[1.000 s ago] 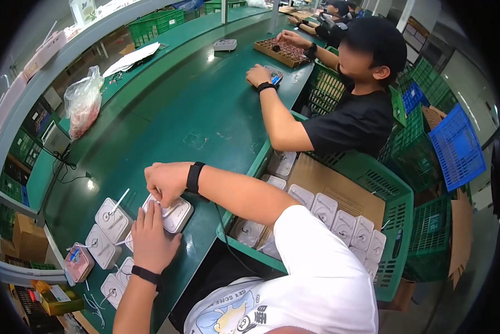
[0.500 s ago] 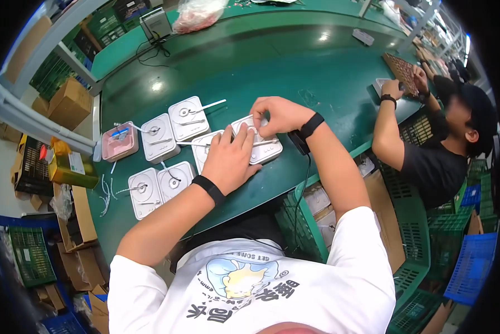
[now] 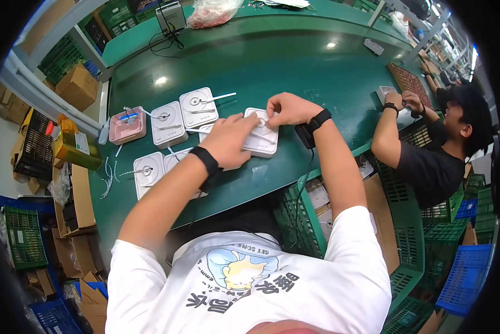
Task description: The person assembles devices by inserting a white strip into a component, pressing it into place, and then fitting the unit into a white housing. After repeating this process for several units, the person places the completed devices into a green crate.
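A white box shaped like a small record player (image 3: 261, 146), with a round disc and a slim arm on top, lies on the green table in front of me. My left hand (image 3: 227, 140) reaches over its left side, fingers stretched out and fingertips by the disc. At the disc's right edge my right hand (image 3: 291, 109) is closed in a pinch; what it holds is hidden. Similar white boxes lie to the left, among them one at the back (image 3: 199, 109), one beside it (image 3: 169, 125) and one nearer me (image 3: 148, 170). My left arm covers others in part.
A pink tray (image 3: 128, 135) with a blue item stands left of the boxes. Loose pale strips (image 3: 110, 179) and a yellow-green can (image 3: 77, 149) are at the left edge. A black device with a cable (image 3: 304, 137) lies by my right wrist. A co-worker (image 3: 428, 133) sits at right.
The box under my hands has turned to stand straighter in view. My left hand has shifted across it, while my right hand keeps its pinch at the disc. The whole view has moved slightly.
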The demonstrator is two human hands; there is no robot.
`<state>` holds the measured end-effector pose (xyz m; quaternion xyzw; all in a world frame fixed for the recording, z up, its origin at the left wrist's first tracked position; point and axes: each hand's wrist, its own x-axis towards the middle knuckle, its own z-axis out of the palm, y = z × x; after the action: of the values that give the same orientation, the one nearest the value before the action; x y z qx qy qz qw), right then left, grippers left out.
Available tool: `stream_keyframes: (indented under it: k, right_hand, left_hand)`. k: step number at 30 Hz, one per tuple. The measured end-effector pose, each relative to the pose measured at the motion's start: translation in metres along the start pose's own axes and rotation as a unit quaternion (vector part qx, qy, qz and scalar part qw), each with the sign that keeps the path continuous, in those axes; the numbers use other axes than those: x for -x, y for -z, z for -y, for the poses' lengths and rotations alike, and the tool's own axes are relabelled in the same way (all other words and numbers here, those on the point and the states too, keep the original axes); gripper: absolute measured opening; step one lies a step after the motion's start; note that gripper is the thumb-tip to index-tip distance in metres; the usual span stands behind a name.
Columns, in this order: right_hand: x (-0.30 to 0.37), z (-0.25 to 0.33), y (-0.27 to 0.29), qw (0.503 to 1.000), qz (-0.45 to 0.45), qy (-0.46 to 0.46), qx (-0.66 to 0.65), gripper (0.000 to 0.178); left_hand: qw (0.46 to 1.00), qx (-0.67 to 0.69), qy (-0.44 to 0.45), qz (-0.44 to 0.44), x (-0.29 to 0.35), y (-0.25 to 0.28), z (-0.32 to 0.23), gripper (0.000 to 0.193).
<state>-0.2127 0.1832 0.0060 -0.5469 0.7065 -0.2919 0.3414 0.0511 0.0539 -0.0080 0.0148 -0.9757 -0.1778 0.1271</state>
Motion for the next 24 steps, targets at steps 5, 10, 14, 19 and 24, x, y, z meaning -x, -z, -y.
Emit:
stream_keyframes:
  k: [5, 10, 14, 19, 24]
  right_hand:
    - [0.010, 0.009, 0.009, 0.985, 0.097, -0.139, -0.022, 0.026]
    - [0.011, 0.004, 0.018, 0.972, 0.115, -0.181, -0.098, 0.032]
    - [0.003, -0.001, 0.014, 0.973, 0.105, -0.182, -0.098, 0.039]
    - [0.000, -0.002, 0.015, 0.972, 0.114, -0.189, -0.078, 0.036]
    - [0.003, 0.003, 0.015, 0.971, 0.119, -0.189, -0.083, 0.037]
  left_hand:
    - [0.981, 0.161, 0.083, 0.069, -0.013, 0.020, -0.001, 0.047]
    - [0.996, 0.048, 0.068, -0.039, -0.030, -0.012, -0.035, 0.016]
    - [0.990, 0.008, 0.097, -0.100, -0.037, -0.033, -0.049, 0.010]
    - [0.979, -0.024, 0.112, -0.166, -0.040, -0.044, -0.056, 0.011]
    - [0.979, 0.010, 0.147, -0.144, -0.040, -0.039, -0.059, 0.012]
